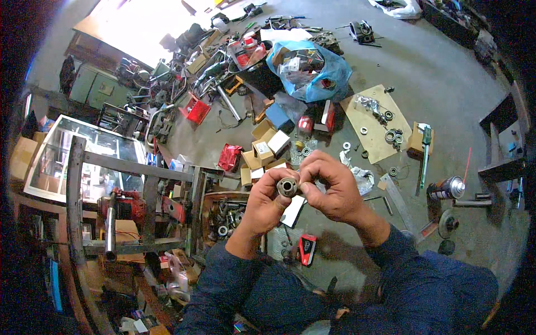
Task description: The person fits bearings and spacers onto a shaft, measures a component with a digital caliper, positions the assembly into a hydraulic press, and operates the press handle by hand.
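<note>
My left hand [262, 206] is closed round a small round metal part [288, 186] with a bore, its end turned up toward me. My right hand [332, 187] is closed with thumb and forefinger pinched at the part's right edge; whether a smaller piece is between them is hidden. Just below my hands lie a white box [291, 214] and a red-and-black box [306, 249]. Beyond them on the floor are small bearings [347, 146] and open cardboard boxes [257, 151].
A metal frame [128, 166] with a red vise-like tool [134, 206] and a glass case [50, 162] stand left. A board [363, 128] with rings, a blue bag [307, 72] and piled parts [178, 72] lie ahead. A spray can [444, 190] and steel stand [497, 167] are right.
</note>
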A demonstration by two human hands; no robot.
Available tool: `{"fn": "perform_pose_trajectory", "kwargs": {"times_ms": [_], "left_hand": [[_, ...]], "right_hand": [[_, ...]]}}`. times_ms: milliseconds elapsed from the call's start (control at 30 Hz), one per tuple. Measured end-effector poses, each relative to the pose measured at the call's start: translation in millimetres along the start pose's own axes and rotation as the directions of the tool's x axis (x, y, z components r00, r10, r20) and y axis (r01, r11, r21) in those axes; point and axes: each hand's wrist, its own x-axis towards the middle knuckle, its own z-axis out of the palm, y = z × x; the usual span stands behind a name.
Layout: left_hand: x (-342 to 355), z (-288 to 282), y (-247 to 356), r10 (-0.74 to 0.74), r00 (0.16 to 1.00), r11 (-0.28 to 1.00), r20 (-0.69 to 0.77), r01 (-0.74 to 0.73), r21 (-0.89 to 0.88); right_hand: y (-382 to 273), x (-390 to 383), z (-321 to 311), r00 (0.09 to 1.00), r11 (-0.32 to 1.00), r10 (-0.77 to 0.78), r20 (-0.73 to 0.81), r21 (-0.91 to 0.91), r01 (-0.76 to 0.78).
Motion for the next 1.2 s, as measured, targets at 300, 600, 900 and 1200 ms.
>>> {"fn": "perform_pose_trajectory", "kwargs": {"times_ms": [300,600,900,1200], "left_hand": [[-1.0,11.7,9.0,0.011,0.991,0.998,-0.131,-0.002,0.068],[-0.3,13.8,11.3,0.027,0.988,0.978,-0.150,0.004,0.206],[2.7,20.0,21.5,0.374,0.920,0.584,-0.119,-0.134,0.801],[2.4,24.7,16.7,0.475,0.875,0.396,-0.091,-0.120,0.910]], "right_hand": [[-2.7,0.4,5.1,1.000,1.000,-0.015,-0.018,-0.019,0.015],[0.9,-1.3,10.5,0.999,0.999,0.038,-0.036,-0.022,-0.039],[10.8,-5.4,15.5,0.985,0.987,0.157,-0.071,0.038,-0.155],[20.5,-7.0,20.8,0.960,0.956,0.270,-0.070,0.141,-0.259]]}}
